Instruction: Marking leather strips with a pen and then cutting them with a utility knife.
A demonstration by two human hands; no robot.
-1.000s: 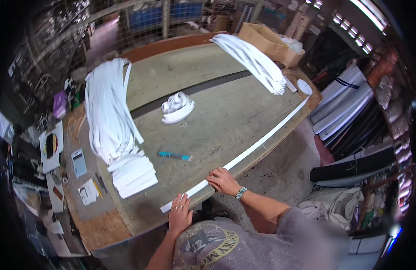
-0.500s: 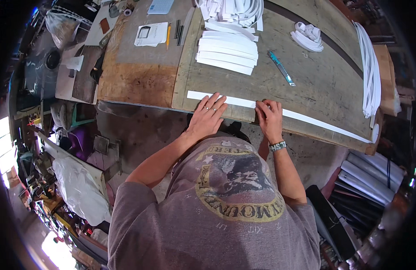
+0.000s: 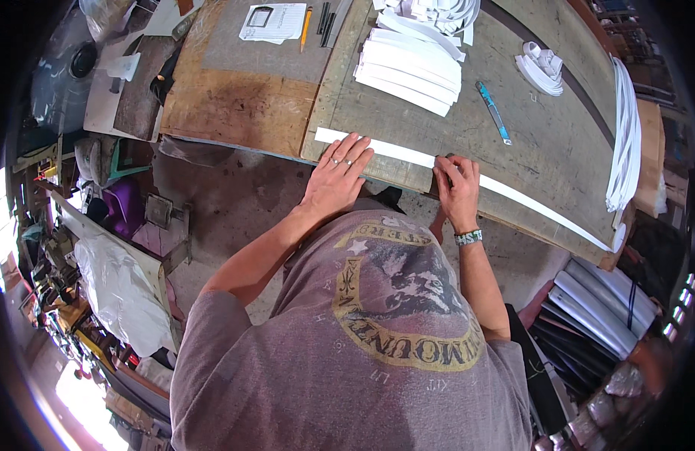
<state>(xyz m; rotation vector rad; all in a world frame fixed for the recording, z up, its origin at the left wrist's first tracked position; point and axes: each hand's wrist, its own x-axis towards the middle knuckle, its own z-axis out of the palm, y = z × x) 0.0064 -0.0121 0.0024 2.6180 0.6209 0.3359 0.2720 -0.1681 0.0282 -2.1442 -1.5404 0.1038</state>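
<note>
A long narrow white strip (image 3: 407, 155) runs along the near edge of the worktable, flat at its left part and ending in a curl at the far right. My left hand (image 3: 337, 173) lies on it close to its left end, fingers stretched out and pressing down. Farther right, my right hand (image 3: 458, 192) has its fingers bent together in a pinch on the strip; the exact contact is partly hidden under the fingertips. Beyond the hands rests a blue utility knife (image 3: 494, 113). A stack of cut white strips (image 3: 409, 71) lies up and to its left.
A loose white coil (image 3: 540, 68) sits past the knife, and a hanging bundle of white strips (image 3: 624, 139) drapes at the table's right end. Paper (image 3: 272, 22), a yellow pencil (image 3: 306, 30) and dark sticks (image 3: 327, 25) lie at the back left. Silver rolls (image 3: 603, 304) stand below right.
The whole view has shifted, so the table sits higher in the picture. Both hands keep nearly the same places on the strip, the left flat and the right pinched.
</note>
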